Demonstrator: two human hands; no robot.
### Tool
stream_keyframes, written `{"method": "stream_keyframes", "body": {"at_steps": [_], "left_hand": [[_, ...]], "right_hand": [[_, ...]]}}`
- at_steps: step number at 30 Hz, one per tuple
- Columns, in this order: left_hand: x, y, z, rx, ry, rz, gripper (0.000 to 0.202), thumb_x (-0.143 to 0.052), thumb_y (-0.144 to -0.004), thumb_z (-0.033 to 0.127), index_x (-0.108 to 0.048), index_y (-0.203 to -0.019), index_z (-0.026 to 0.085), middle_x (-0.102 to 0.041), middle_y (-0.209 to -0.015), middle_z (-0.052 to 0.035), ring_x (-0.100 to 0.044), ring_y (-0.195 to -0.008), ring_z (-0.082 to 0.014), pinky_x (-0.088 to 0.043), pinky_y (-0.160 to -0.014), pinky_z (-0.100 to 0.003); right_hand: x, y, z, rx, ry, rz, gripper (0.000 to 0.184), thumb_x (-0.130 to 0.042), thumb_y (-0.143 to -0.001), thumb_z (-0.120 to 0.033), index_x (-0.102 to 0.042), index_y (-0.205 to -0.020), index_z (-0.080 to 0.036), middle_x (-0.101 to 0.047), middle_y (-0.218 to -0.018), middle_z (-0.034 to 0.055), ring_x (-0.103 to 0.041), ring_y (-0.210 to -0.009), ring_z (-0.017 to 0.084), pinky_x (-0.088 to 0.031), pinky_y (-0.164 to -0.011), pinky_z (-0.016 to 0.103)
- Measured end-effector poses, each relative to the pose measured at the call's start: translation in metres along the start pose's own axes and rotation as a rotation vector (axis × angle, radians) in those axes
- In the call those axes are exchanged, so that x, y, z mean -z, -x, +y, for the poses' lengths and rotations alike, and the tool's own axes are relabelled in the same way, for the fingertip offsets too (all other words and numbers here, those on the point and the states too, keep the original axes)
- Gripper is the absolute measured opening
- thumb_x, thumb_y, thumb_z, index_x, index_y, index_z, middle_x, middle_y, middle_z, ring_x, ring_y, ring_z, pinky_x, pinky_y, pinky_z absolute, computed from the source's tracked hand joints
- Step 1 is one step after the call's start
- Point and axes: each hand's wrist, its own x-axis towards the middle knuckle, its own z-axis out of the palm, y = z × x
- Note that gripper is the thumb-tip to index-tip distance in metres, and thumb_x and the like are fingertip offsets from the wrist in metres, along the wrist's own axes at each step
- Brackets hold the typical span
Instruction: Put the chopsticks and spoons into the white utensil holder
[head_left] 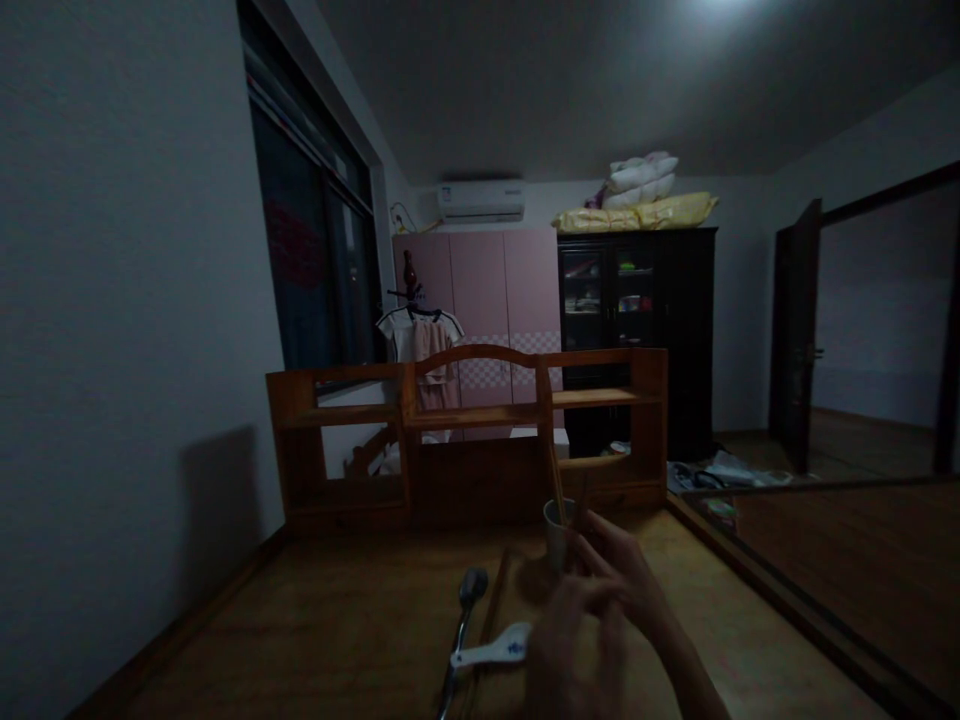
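A small pale cup point(556, 532) stands on the wooden desk point(337, 620) with a chopstick point(556, 482) leaning out of it. My right hand point(626, 580) is just right of the cup, its fingers pinched together on a second dark chopstick point(583, 497) at the cup's rim. My left hand point(571, 655) is raised below and in front of the right one, dim and smeared, so its fingers do not read. Left of my hands lie a metal spoon point(466, 600), a white ceramic spoon point(493, 653) and a loose wooden stick point(493, 600).
A wooden shelf unit point(465, 415) stands along the desk's far edge. The wall and a dark window point(315, 250) are on the left. Behind are a pink wardrobe point(487, 290), a black cabinet point(637, 330) with bedding on top, and an open door point(796, 330).
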Motion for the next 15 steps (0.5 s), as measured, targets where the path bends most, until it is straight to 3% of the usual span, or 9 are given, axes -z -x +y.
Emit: {"method": "stream_keyframes", "body": {"at_steps": [3,6,10,15], "left_hand": [[0.028,0.005,-0.025,0.123,-0.073,0.242,0.037,-0.056,-0.087,0.048,-0.067,-0.11,0.021,-0.065,-0.117,-0.0102,-0.058,-0.113,-0.0277,-0.043,-0.102,-0.044],[0.042,0.012,-0.057,0.247,-0.035,0.214,0.044,-0.065,-0.079,0.049,-0.068,-0.11,0.018,-0.064,-0.12,-0.0109,-0.06,-0.112,-0.0261,-0.048,-0.097,-0.036],[0.032,0.019,-0.074,0.318,0.111,0.182,0.046,-0.067,-0.075,0.052,-0.072,-0.105,0.017,-0.068,-0.112,-0.012,-0.063,-0.105,-0.028,-0.053,-0.085,-0.034],[0.024,0.021,-0.074,0.278,0.002,0.217,0.035,-0.072,-0.072,0.046,-0.076,-0.085,0.014,-0.072,-0.09,-0.0116,-0.066,-0.094,-0.0288,-0.051,-0.086,-0.034]], "right_hand": [[0.002,-0.002,-0.009,0.031,0.084,-0.07,0.022,-0.051,-0.096,-0.038,-0.057,-0.09,-0.018,-0.058,-0.075,0.0005,-0.056,-0.066,0.015,-0.042,-0.056,0.022],[-0.012,-0.002,-0.017,0.071,0.156,-0.138,0.02,-0.053,-0.095,-0.033,-0.056,-0.083,-0.018,-0.057,-0.072,-0.0008,-0.055,-0.066,0.014,-0.041,-0.056,0.022],[-0.036,0.001,-0.023,0.034,0.142,-0.246,0.014,-0.057,-0.092,-0.022,-0.057,-0.079,-0.018,-0.058,-0.07,-0.002,-0.055,-0.064,0.013,-0.039,-0.056,0.021],[-0.044,0.002,-0.019,-0.019,0.052,-0.292,0.01,-0.06,-0.089,-0.017,-0.061,-0.079,-0.017,-0.06,-0.07,-0.0028,-0.058,-0.064,0.013,-0.042,-0.057,0.021]]}}
